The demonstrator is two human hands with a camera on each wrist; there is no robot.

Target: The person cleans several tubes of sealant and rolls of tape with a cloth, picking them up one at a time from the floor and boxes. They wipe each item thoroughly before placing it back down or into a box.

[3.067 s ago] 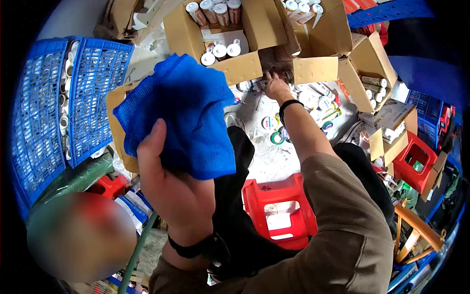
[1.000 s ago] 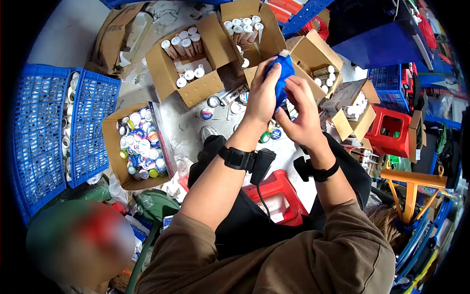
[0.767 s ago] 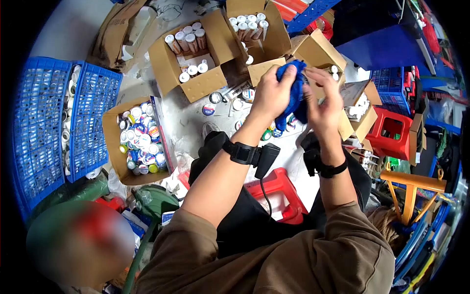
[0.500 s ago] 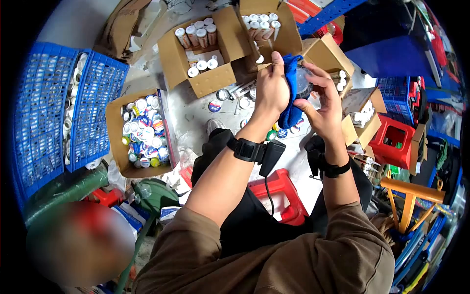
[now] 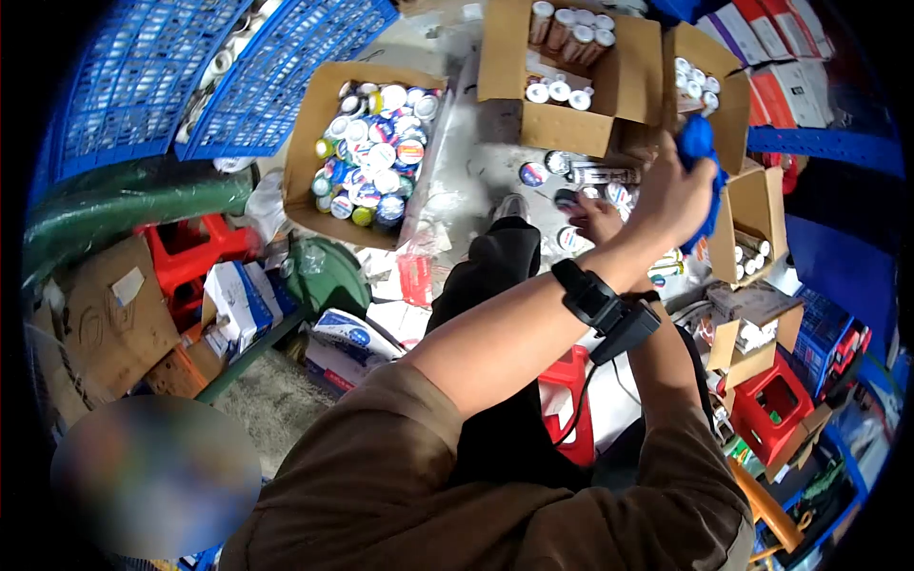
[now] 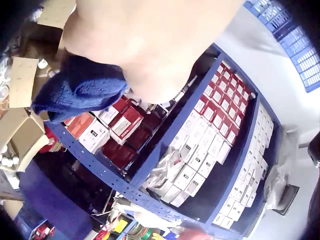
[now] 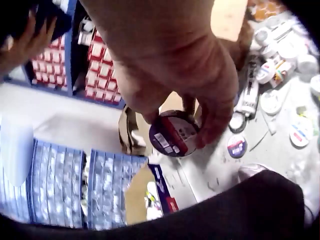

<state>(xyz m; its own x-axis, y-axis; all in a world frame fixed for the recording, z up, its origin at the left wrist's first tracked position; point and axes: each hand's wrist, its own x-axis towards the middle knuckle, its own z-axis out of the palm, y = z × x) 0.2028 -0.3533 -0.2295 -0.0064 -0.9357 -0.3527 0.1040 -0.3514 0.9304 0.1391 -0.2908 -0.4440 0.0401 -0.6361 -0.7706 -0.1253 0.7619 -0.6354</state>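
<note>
My left hand (image 5: 671,200) grips a bunched blue cloth (image 5: 703,143), held up at the right of the head view. The same cloth (image 6: 82,90) hangs from that hand in the left wrist view. Partly behind my left forearm, my right hand (image 5: 600,221) is low over the floor. Its thumb and fingers pinch a roll of tape (image 7: 175,136), dark-edged with a printed label on its round face. To the left of the right hand stands a cardboard box (image 5: 303,190) filled with many similar round rolls (image 5: 381,155).
Open boxes (image 5: 566,128) with white-capped tubes stand at the back. Loose rolls and tubes (image 5: 605,175) litter the floor between them and my legs. A red stool (image 5: 571,381) sits between my knees. Blue crates (image 5: 152,86) are at the far left.
The right hand has come away from the cloth and moved left and down with the roll of tape. The left hand still holds the cloth. The head view has turned left.
</note>
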